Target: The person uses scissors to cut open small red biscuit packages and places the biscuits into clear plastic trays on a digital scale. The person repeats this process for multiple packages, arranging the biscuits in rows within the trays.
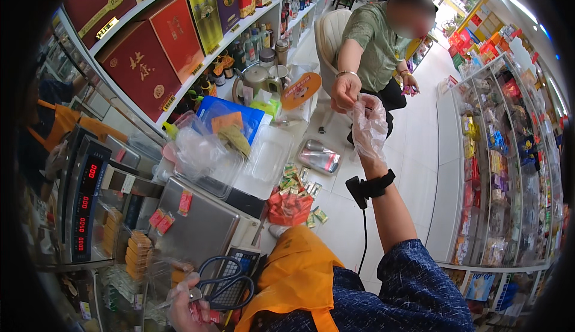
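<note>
My right hand (369,118), in a thin clear plastic glove, reaches forward and meets the hand of a seated person in a green shirt (375,31). Any small item between our fingertips is too small to make out. My left hand (186,303) is low at the left, closed around a pair of scissors with dark blue handles (227,282) and small red-wrapped packets (202,312). Above it lies a steel scale plate (204,228) with a few red-wrapped packets (162,222) on it. The other person's far hand holds purple-wrapped pieces (409,90).
A red bag (289,207) and scattered green-yellow packets (320,214) lie beyond my orange apron. Plastic containers (271,152) and a kettle (255,78) stand on the counter. Boxed goods fill the left shelf; a snack rack (498,166) stands right. A black cable hangs from my wrist strap.
</note>
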`<act>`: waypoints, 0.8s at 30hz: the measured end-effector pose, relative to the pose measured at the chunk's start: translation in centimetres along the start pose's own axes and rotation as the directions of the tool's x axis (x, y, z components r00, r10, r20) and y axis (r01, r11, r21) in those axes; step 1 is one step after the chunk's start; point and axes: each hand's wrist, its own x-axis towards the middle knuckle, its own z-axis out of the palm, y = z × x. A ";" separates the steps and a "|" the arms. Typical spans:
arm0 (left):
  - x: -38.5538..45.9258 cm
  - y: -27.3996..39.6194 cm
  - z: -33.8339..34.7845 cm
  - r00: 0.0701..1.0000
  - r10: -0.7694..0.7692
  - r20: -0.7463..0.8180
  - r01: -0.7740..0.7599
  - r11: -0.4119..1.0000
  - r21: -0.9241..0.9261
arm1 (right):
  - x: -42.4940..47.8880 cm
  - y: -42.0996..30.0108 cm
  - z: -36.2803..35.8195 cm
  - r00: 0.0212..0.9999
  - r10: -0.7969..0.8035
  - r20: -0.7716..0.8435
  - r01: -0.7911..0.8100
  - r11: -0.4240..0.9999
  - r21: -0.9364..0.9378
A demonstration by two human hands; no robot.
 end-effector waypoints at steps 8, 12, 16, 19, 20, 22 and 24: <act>0.6 0.4 0.3 1.000 0.007 -0.010 -0.007 1.000 0.021 | -1.7 -2.1 -1.3 0.990 0.129 0.059 -0.141 0.938 0.316; 1.0 1.0 0.8 0.985 -0.169 0.041 0.173 0.975 -0.137 | -0.5 0.6 -1.3 0.986 0.166 0.002 -0.166 0.982 0.089; 0.9 1.8 1.4 0.948 -0.315 0.033 0.311 0.906 -0.288 | -0.8 3.5 -0.8 0.642 0.691 0.332 -0.621 0.215 0.754; 1.1 2.5 1.3 0.755 -0.651 0.073 0.570 0.598 -0.563 | -1.8 5.3 -0.2 0.651 0.596 0.470 -0.689 0.205 0.695; 1.3 2.3 1.5 0.679 -0.731 0.062 0.621 0.528 -0.579 | -2.5 4.3 -0.2 0.665 0.601 0.444 -0.691 0.270 0.670; 0.9 2.0 1.5 0.707 -0.707 -0.006 0.615 0.619 -0.488 | -3.7 4.1 -0.9 0.656 0.578 0.485 -0.725 0.306 0.616; 0.8 1.6 2.2 0.877 -0.473 -0.088 0.441 0.864 -0.243 | -4.6 5.7 -1.8 0.634 0.565 0.528 -0.753 0.298 0.587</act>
